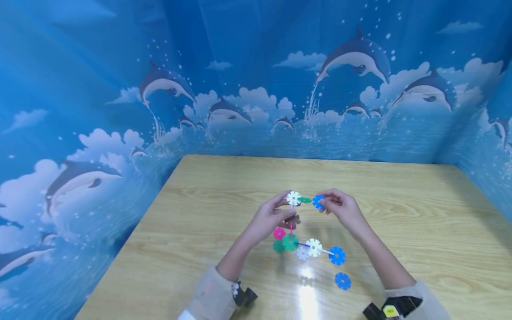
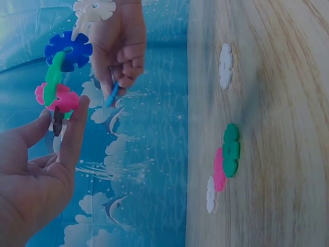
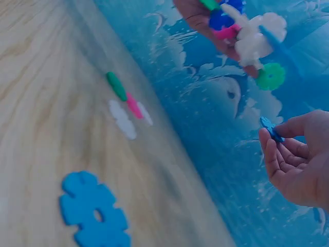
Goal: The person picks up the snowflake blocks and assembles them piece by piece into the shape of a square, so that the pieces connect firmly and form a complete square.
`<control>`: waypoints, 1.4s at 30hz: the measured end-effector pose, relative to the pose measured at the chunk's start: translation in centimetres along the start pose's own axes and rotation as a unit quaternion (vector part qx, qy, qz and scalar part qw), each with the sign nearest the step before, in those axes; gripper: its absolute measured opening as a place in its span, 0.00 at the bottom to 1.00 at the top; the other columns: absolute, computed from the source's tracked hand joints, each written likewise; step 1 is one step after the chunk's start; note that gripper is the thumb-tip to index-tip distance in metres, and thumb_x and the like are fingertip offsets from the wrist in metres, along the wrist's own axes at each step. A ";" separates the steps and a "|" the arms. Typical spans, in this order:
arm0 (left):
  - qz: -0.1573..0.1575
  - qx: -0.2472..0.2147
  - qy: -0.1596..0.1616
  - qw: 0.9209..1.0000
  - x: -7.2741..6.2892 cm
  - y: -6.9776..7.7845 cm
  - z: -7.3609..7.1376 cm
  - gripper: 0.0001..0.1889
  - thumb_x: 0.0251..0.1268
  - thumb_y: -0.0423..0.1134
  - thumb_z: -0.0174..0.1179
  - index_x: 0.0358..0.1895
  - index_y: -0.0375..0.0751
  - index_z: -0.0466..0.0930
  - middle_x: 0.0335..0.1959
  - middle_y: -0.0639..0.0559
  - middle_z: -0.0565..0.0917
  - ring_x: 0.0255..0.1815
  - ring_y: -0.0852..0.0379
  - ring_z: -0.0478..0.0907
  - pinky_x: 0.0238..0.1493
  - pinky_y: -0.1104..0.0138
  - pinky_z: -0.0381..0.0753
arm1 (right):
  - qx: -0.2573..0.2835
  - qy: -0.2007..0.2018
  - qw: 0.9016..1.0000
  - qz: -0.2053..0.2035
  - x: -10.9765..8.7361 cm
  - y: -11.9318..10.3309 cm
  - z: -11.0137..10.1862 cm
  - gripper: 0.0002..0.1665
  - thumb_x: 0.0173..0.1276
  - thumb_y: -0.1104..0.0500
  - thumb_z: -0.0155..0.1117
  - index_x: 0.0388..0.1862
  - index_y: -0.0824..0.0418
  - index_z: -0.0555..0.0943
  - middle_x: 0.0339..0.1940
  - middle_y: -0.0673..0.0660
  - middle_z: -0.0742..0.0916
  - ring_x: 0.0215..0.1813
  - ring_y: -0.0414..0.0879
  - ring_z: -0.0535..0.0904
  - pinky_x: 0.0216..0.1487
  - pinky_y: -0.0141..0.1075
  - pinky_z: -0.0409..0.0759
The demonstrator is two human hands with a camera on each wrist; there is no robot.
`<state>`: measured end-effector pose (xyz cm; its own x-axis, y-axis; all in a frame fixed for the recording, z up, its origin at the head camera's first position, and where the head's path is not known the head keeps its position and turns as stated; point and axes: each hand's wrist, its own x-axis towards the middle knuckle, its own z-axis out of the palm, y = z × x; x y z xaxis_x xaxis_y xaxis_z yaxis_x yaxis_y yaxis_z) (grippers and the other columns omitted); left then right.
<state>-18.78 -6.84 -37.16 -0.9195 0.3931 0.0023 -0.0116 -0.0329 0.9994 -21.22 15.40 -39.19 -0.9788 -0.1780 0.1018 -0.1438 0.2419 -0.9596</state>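
My left hand (image 1: pixel 274 218) pinches a linked chain of notched plastic discs near a dark disc (image 2: pixel 58 121). At the chain's upper end a white disc (image 1: pixel 294 198) carries a green disc (image 1: pixel 305 200), seen edge-on from the head. Lower down, the chain runs through a pink disc (image 2: pixel 57 98), a green disc (image 1: pixel 290 242), a blue one (image 2: pixel 68 50), a white one (image 1: pixel 314 247) and another blue one (image 1: pixel 337 256). Between thumb and fingertips, my right hand (image 1: pixel 344 211) pinches a loose blue disc (image 3: pixel 271 129), apart from the green disc in the right wrist view.
Loose on the wooden table (image 1: pixel 160 262) lie a pink disc (image 1: pixel 279 233), a green disc (image 1: pixel 278 246), white discs (image 2: pixel 225 67) and a blue disc (image 1: pixel 342 281) nearer me. A blue dolphin-print curtain (image 1: pixel 248 80) hangs behind the table and at its sides.
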 end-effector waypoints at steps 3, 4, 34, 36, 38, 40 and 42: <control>-0.004 0.009 0.002 1.000 -0.1 0.2 0.0 0.31 0.65 0.29 0.54 0.69 0.37 0.55 0.58 0.36 0.70 0.37 0.48 0.81 0.39 0.61 0.83 | 0.019 -0.004 1.000 -0.001 -0.2 -0.7 -0.4 0.18 0.68 0.62 0.56 0.52 0.73 0.73 0.32 0.58 0.81 0.32 0.44 0.80 0.39 0.40 0.82; -0.003 0.010 0.002 1.000 -0.1 0.2 0.0 0.31 0.65 0.29 0.54 0.69 0.37 0.55 0.58 0.36 0.69 0.37 0.48 0.81 0.39 0.61 0.83 | 0.024 -0.006 1.000 -0.001 -0.3 -0.9 -0.5 0.18 0.68 0.62 0.56 0.52 0.73 0.72 0.32 0.57 0.81 0.31 0.44 0.80 0.38 0.41 0.82; 0.010 0.002 0.001 1.000 0.0 -0.1 0.1 0.30 0.65 0.29 0.54 0.69 0.41 0.55 0.55 0.39 0.72 0.36 0.47 0.81 0.38 0.60 0.83 | 0.054 -0.028 0.998 -0.002 -1.3 -2.7 0.0 0.18 0.68 0.62 0.56 0.52 0.73 0.71 0.26 0.62 0.83 0.26 0.46 0.80 0.31 0.38 0.83; 0.015 -0.002 -0.002 1.000 0.0 -0.1 0.2 0.30 0.65 0.28 0.53 0.70 0.41 0.55 0.54 0.39 0.73 0.36 0.47 0.81 0.38 0.60 0.83 | 0.054 -0.030 0.998 -0.002 -1.4 -2.9 0.1 0.18 0.68 0.62 0.56 0.52 0.73 0.70 0.27 0.63 0.83 0.26 0.46 0.80 0.31 0.37 0.83; 0.019 -0.003 -0.003 1.000 0.3 -0.5 0.1 0.31 0.65 0.28 0.53 0.70 0.43 0.55 0.54 0.39 0.73 0.36 0.47 0.81 0.38 0.60 0.83 | 0.057 -0.031 0.998 -0.003 -1.5 -3.0 0.2 0.19 0.68 0.62 0.57 0.52 0.74 0.70 0.27 0.64 0.83 0.25 0.45 0.80 0.31 0.36 0.82; 0.025 -0.002 -0.007 1.000 0.2 -0.6 0.1 0.31 0.65 0.28 0.53 0.70 0.45 0.54 0.55 0.39 0.72 0.36 0.46 0.81 0.38 0.60 0.83 | 0.059 -0.030 0.998 -0.006 -1.5 -3.0 0.3 0.19 0.68 0.62 0.57 0.52 0.74 0.70 0.27 0.63 0.83 0.25 0.45 0.80 0.31 0.37 0.83; 0.032 0.007 -0.011 0.999 0.1 -0.7 0.1 0.31 0.66 0.29 0.53 0.70 0.46 0.54 0.56 0.39 0.72 0.36 0.46 0.81 0.38 0.61 0.83 | 0.063 -0.025 0.998 -0.007 -1.5 -3.0 0.5 0.18 0.68 0.62 0.57 0.51 0.74 0.70 0.27 0.62 0.83 0.25 0.45 0.79 0.31 0.37 0.83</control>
<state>-18.86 -6.68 -37.86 -0.9092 0.4111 0.0661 0.0518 -0.0458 0.9976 -19.22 14.47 -36.58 -0.9677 -0.2290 0.1056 -0.1351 0.1175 -0.9838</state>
